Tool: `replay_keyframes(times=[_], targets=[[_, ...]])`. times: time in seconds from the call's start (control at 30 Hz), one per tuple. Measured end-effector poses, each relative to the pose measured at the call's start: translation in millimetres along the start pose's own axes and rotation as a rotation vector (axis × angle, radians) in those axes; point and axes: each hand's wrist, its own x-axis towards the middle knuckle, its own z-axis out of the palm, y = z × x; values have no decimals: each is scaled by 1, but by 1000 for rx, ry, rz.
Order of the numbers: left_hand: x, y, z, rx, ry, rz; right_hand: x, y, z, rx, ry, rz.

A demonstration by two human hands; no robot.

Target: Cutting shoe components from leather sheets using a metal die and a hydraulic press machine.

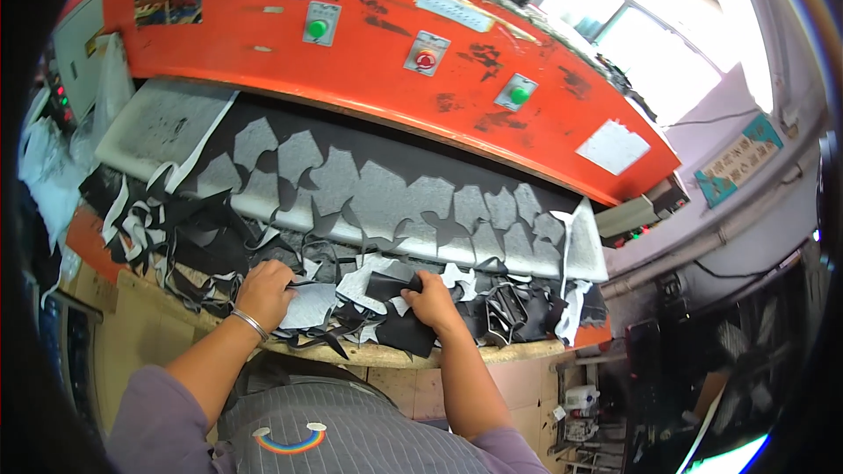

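Observation:
My left hand (263, 292), with a metal bangle on the wrist, rests curled on a pale grey cut piece (307, 305) at the near edge of the work surface. My right hand (432, 300) grips a black cut piece of sheet material (388, 286) lying among the scraps. Behind both hands a black sheet (351, 154) with many shapes punched out of it lies over a pale cutting board (167, 123). Black and white offcuts (184, 246) are heaped around my hands.
A large orange press head (351, 61) with two green buttons (317, 28) and a red button (426, 59) overhangs the board. A wooden front edge (413, 355) borders the bench. A bright window (650, 44) is at the upper right, dark machinery at the lower right.

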Motion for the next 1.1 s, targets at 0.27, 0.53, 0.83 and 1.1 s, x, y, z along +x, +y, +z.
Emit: replay_keyframes(times=[0.27, 0.53, 0.83, 1.1], targets=[[-18, 25, -13, -85, 158, -82, 5, 9, -13, 323, -169, 57], [-13, 64, -25, -452, -67, 342, -62, 11, -76, 346, 105, -369], [8, 56, -8, -1216, -301, 50, -46, -106, -68, 234, -11, -485], [-6, 23, -29, -1674, 374, -297, -21, -211, -2, -98, 2, -792]])
